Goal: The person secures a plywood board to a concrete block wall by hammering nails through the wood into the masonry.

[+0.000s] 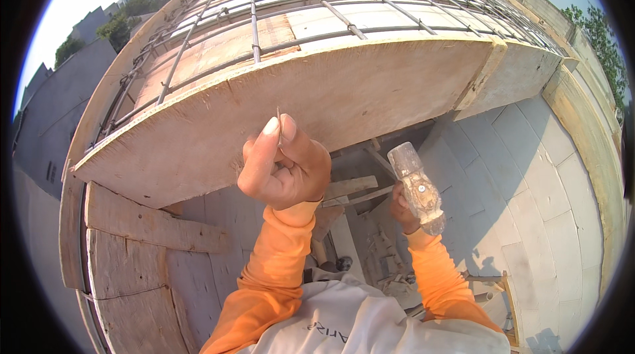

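Note:
Between the thumb and forefinger of my left hand (pixel 288 165) a thin nail (pixel 278 119) is pinched, its upper end sticking up past the fingertips. That hand is raised in front of a long plywood board (pixel 383 86) standing on edge. Lower and to the right, my right hand (pixel 402 208) grips a hammer (pixel 418 189) with a worn, pale-crusted head. The hammer head hides most of the handle and part of the fingers. It is held apart from the board.
Behind the board's top edge spreads a grid of steel rebar (pixel 324 3) over pale panels. Rough timber planks (pixel 132 275) stand at lower left. A grey block wall (pixel 529 189) rises on the right. Far below between my arms lies rubble (pixel 383 255) with loose boards.

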Demonstrator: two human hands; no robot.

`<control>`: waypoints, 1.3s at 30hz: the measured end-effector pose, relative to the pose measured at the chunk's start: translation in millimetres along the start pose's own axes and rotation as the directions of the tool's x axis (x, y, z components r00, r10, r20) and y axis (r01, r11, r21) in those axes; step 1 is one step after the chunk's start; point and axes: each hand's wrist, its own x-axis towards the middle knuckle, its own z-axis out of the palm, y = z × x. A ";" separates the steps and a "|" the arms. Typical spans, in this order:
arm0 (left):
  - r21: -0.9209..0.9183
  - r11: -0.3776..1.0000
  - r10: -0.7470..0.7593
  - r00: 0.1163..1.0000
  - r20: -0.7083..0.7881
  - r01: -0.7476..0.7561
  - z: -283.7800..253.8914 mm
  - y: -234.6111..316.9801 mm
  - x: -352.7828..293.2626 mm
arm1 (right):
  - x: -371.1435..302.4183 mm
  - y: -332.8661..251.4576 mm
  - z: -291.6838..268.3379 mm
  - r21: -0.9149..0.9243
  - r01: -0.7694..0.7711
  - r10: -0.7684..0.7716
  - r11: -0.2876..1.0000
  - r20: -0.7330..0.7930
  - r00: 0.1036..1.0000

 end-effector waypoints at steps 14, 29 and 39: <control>0.032 0.999 -0.035 0.995 -0.096 0.039 4.2 1.2 -4.6 | 34.8 -41.4 -7.0 -0.061 0.032 -0.038 0.998 -0.097 0.995; -0.099 0.970 0.243 0.894 0.375 -0.222 35.6 55.3 -49.6 | -74.2 -45.1 -16.2 0.111 -0.178 0.208 0.978 -0.390 0.897; -0.137 0.944 0.330 0.845 0.421 -0.301 71.0 57.7 -59.6 | -59.0 -47.1 -34.9 0.082 -0.334 0.337 0.939 -0.421 0.842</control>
